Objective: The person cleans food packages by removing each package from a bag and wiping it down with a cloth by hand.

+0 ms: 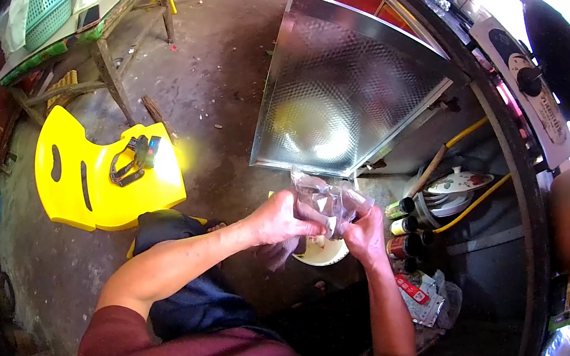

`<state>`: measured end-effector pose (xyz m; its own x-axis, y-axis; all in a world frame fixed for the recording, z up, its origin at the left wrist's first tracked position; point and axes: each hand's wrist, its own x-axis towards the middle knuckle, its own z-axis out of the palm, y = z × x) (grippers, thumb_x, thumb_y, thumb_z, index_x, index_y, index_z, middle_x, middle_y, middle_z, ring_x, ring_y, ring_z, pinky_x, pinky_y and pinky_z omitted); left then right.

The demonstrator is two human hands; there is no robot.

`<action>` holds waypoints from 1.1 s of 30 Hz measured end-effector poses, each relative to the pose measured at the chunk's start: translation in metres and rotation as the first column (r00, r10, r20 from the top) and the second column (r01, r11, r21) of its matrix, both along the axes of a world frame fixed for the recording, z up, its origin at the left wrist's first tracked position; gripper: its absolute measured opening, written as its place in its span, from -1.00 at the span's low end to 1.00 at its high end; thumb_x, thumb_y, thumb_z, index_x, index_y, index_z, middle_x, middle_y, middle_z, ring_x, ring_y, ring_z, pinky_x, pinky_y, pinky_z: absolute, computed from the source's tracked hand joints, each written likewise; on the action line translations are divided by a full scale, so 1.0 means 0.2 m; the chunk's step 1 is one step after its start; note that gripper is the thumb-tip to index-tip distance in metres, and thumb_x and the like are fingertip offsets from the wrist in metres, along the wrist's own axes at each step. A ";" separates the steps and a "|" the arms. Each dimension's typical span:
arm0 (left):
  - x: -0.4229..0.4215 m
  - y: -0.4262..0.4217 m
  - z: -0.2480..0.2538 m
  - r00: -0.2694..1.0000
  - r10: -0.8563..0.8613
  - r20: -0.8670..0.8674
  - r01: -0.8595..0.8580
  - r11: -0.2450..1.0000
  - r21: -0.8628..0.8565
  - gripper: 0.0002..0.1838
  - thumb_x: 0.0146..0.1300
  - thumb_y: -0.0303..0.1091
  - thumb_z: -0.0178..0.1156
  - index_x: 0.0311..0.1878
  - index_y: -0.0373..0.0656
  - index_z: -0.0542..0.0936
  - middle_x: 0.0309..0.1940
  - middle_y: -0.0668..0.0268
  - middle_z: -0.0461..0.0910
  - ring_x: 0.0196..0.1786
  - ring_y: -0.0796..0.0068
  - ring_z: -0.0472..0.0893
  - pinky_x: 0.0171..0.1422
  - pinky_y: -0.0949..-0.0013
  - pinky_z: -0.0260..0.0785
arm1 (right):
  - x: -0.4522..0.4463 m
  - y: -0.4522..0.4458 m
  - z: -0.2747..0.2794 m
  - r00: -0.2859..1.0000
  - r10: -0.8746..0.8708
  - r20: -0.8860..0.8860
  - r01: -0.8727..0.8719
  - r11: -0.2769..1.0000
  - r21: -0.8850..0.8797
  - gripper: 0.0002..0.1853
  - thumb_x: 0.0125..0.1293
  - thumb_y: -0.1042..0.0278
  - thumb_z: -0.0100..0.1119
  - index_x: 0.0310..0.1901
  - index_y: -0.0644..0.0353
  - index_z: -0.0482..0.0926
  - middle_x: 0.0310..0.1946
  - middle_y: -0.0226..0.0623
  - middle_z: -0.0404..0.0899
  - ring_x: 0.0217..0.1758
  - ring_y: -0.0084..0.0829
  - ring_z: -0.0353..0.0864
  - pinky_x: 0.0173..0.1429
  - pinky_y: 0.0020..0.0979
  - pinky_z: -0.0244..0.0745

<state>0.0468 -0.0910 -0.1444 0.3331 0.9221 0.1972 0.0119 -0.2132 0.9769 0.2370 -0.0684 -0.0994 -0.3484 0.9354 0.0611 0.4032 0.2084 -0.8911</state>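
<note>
In front of my body, my left hand [279, 219] and my right hand [366, 238] are closed on a crumpled, see-through plastic bag [317, 189]. The left fingers pinch one side of the bag and the right fingers grip the other. Something pale shows between the hands, too small to name. Directly below is a round white bowl [324, 255], partly covered by my hands and the bag; its contents are hard to make out.
An embossed metal cabinet door [355, 79] stands open ahead. Inside the cabinet are several dark-lidded jars [400, 246], a pot lid [459, 182] and packets [420, 299]. A yellow chair [94, 174] at left bears a lit headlamp [149, 153]. A gas stove [524, 83] sits upper right.
</note>
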 end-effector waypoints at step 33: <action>-0.08 0.07 -0.03 0.784 0.129 0.608 0.246 0.834 -0.493 -0.51 0.18 -0.28 0.33 0.15 -0.19 0.45 -0.03 0.27 0.58 -0.02 0.35 0.59 0.06 0.23 0.50 | 0.06 0.01 -0.12 0.925 -0.108 -0.364 0.036 0.979 -0.201 -0.04 0.03 0.15 0.43 0.40 0.24 0.07 0.25 -0.11 0.31 0.28 -0.25 0.34 0.31 -0.25 0.34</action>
